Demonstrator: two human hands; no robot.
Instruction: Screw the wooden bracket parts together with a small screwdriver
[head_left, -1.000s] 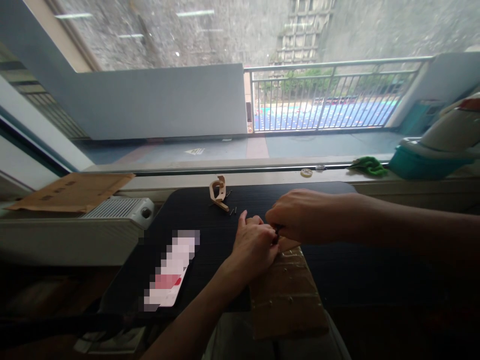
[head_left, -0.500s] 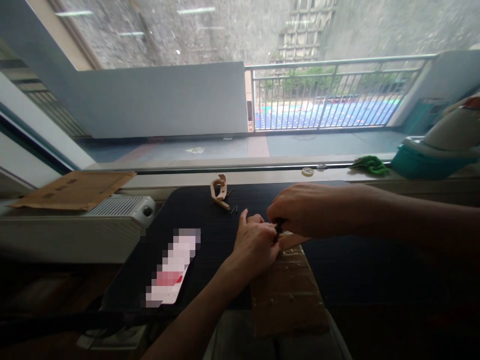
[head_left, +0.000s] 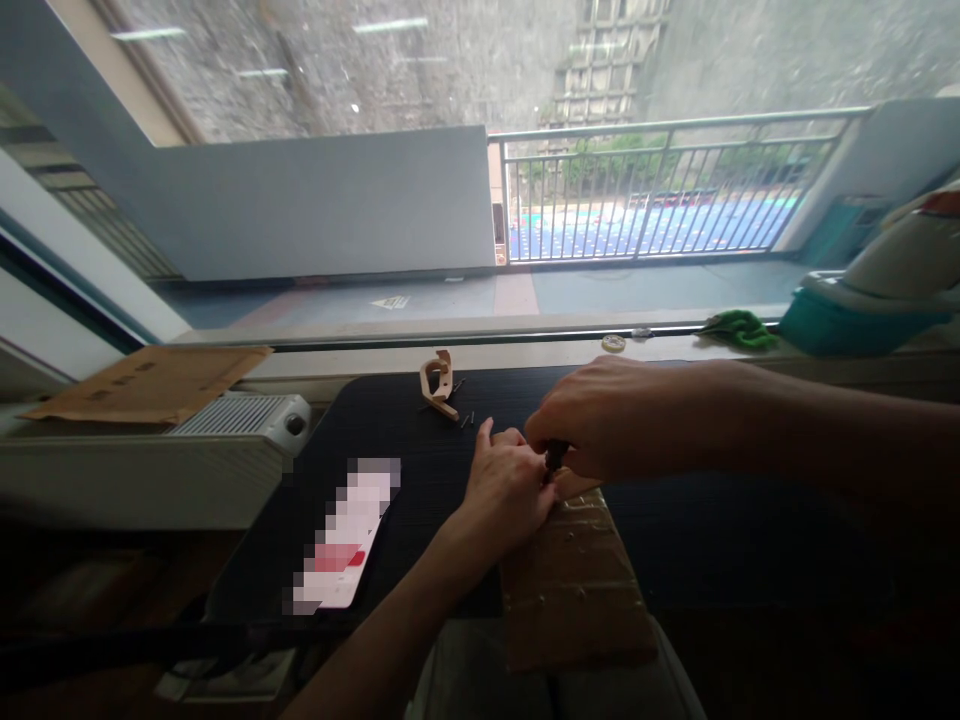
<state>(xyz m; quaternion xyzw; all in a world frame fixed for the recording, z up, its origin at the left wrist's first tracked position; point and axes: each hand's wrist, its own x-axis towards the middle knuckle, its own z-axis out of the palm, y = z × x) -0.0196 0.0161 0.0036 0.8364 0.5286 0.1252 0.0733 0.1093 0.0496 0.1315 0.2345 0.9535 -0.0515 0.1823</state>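
Note:
My right hand is closed around a small dark tool, whose working end is mostly hidden by the fingers. Close against it, my left hand is closed with its fingertips on a pale wooden piece; one finger sticks up. That piece lies at the far end of a brown, tape-covered cardboard slab, which reaches over the table's near edge. Beyond my left hand a curved pale wooden part rests on the table, with several small screws or nails beside it.
A phone lies at left on the dark table. Past the left edge stand a white radiator and a brown envelope. On the windowsill are a tape roll, a green cloth and a teal container.
My right hand has shifted slightly left and up, and its wrist has turned a little with the dark tool. Less of the pale wooden piece shows. My left hand stays almost in place.

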